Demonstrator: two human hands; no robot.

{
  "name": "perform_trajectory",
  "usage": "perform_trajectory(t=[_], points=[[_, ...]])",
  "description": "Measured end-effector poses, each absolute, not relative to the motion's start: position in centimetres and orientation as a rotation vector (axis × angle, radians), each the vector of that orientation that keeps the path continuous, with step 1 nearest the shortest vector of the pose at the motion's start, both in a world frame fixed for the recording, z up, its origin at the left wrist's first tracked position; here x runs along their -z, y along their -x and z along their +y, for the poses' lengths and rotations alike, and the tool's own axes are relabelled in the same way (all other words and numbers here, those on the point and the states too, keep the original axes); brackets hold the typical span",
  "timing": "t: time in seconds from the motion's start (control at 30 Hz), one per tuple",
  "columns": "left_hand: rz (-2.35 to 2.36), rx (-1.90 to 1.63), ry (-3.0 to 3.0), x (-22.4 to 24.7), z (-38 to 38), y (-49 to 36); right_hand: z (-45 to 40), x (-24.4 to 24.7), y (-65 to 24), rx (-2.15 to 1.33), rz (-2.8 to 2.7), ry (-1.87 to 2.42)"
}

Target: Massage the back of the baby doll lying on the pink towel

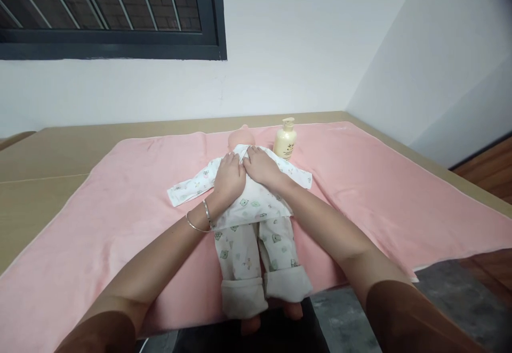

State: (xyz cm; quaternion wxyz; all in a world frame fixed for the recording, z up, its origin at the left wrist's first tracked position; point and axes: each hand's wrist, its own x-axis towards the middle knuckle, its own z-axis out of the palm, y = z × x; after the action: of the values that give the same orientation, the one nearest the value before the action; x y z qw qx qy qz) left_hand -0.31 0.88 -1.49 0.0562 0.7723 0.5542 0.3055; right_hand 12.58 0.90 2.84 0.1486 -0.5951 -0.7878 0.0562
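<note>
Left hand (231,178): palm-down on white patterned cloth top (256,202), grip unclear
Right hand (262,166): likewise, alongside
Wearer: peach-coloured doll (241,138)
Beneath: pink fleecy blanket (124,209)

A pale-yellow, rounded plastic pump bottle (285,144) is carrying short rows of dark print on its front, with slightly larger marks sitting above finer ones. The lettering is appearing too small and blurred to make out, so no word, brand or number is reading clearly.
</note>
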Motion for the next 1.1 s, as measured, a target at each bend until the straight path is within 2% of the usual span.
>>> perform_trajectory(t=[0.23,0.43,0.6,0.87,1.1], points=[[1.653,-0.961,-2.181,2.2,3.2,1.2,-1.6,-4.1,-11.8,-0.054,-2.368,1.716],[1.644,-1.085,-2.202,3.5,3.7,1.2,-0.3,-3.5,-12.4,-0.181,-2.227,1.721],[1.679,-1.035,-2.225,3.2,3.4,1.0,1.8,-1.7,-12.8,-0.203,-2.204,1.703],[1.657,-1.096,-2.318,3.0,2.0,0.7,1.9,-2.3,-13.1,-0.348,-2.175,1.799],[1.685,-1.043,-2.217,2.2,3.0,1.4,-0.8,-3.6,-12.1,-0.203,-2.267,1.828]])
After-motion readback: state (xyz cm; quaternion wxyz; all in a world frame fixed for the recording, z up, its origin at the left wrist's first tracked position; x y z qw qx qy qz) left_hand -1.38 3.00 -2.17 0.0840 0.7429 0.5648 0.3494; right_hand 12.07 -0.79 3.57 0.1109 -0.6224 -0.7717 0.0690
